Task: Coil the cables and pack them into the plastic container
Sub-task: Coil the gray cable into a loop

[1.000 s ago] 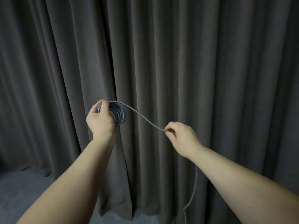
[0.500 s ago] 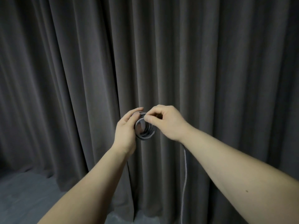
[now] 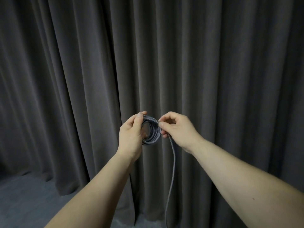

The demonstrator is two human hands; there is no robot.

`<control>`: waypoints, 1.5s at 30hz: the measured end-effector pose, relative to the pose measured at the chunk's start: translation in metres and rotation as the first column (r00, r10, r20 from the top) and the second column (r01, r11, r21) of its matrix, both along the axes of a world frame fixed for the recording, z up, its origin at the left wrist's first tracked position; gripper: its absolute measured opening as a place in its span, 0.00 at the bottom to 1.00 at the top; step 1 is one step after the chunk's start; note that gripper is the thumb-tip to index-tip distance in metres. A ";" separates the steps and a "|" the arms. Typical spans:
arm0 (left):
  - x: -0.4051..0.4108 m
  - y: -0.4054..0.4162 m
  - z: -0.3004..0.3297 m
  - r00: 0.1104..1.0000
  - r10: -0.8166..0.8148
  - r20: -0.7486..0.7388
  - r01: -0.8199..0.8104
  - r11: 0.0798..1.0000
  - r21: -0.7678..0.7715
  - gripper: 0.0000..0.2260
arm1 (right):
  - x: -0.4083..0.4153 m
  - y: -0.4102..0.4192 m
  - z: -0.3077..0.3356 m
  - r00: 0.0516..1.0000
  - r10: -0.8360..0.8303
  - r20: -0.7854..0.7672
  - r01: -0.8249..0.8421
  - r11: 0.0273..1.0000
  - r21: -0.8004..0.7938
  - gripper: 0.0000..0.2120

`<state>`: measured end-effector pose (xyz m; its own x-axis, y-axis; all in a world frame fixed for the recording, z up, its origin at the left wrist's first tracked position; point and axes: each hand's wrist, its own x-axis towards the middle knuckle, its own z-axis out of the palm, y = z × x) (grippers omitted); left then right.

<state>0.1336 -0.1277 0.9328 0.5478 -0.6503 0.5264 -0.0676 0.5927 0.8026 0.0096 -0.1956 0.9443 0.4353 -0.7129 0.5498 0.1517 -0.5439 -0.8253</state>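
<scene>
Dark curtain (image 3: 213, 63) close ahead; my left hand (image 3: 131, 137) grips the coiled cable (image 3: 152, 130), right hand (image 3: 177, 127) fingers (image 3: 162, 124) pinching its strand.

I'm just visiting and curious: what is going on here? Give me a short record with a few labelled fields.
Activity: a person winds a cable into loops
Cable: grey braided cable, partly coiled
Left hand: left hand holds the coil
Right hand: right hand pinches the cable at the coil's edge
Loose end: uncoiled length hangs down from the right hand, out of the picture
Backdrop: dark grey pleated curtain
Floor: grey carpet
Plastic container: not in view
</scene>
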 end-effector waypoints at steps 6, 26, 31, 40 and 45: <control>0.000 -0.002 -0.001 0.996 -0.026 0.081 0.024 0.999 0.023 0.17 | 0.002 -0.002 0.007 0.986 -0.140 0.087 0.143 0.989 -0.026 0.08; -0.017 -0.003 0.016 0.933 -0.294 -0.207 0.278 0.955 -0.104 0.09 | 0.013 0.003 -0.016 0.939 -0.340 -0.062 0.306 0.902 -0.304 0.19; -0.014 0.001 0.019 0.903 -0.394 -0.172 0.366 0.915 -0.170 0.08 | 0.016 0.001 -0.010 0.938 -0.342 -0.051 0.305 0.888 -0.345 0.19; 0.004 -0.007 0.023 0.969 0.032 -0.246 -0.061 0.992 -0.110 0.07 | 0.019 0.000 -0.007 0.961 -0.081 -0.265 0.024 0.977 -0.213 0.20; 0.035 -0.009 0.035 0.919 0.164 -0.359 -0.218 0.969 -0.117 0.06 | 0.009 -0.015 -0.034 0.902 -0.224 -0.370 0.161 0.968 -0.192 0.11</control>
<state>0.1682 -0.1364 0.9673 0.8182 -0.4423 0.3673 0.0720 0.7126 0.6978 0.0184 -0.2103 0.9105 0.4979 -0.7250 0.4759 -0.2816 -0.6541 -0.7020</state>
